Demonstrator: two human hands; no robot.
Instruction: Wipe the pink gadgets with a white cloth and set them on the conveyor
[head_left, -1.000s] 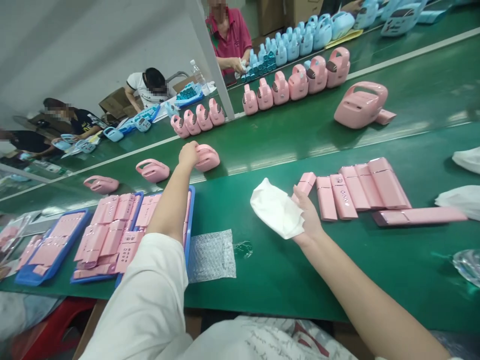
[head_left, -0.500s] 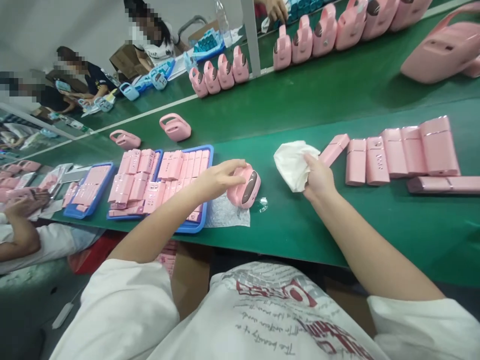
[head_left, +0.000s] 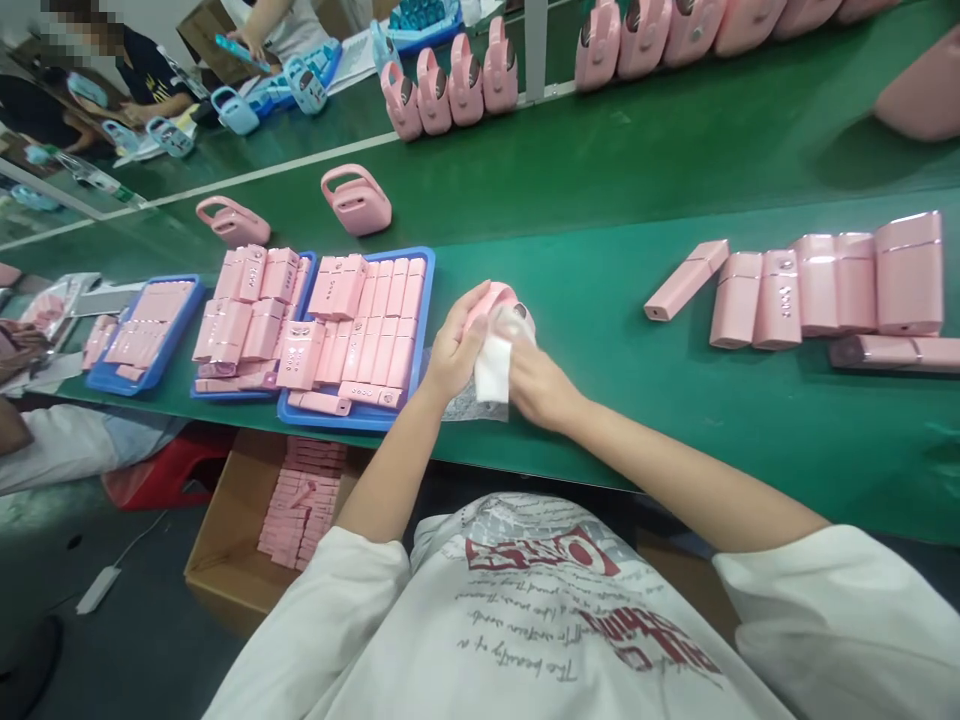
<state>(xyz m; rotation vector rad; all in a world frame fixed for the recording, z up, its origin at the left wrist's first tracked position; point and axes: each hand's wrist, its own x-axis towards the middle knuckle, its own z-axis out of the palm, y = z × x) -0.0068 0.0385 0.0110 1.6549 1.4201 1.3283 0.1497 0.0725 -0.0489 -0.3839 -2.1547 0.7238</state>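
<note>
Near the front of the green table, my left hand [head_left: 456,345] is closed round a pink rounded case [head_left: 493,298]. My right hand [head_left: 541,382] grips a white cloth [head_left: 493,368], which lies against the case and covers part of it. The two hands are close together, with the cloth between them. Under them a clear plastic bag [head_left: 476,405] lies flat on the table, partly hidden.
Blue trays [head_left: 429,300] of pink boxes stand left, and more pink boxes [head_left: 816,285] right. Pink handled cases [head_left: 360,203] line the back. A carton [head_left: 225,545] sits below the table edge. People work at the upper left.
My right hand has moved left with the white cloth and brought it onto the pink case. My left hand has lifted and turned the case. The view has shifted.
</note>
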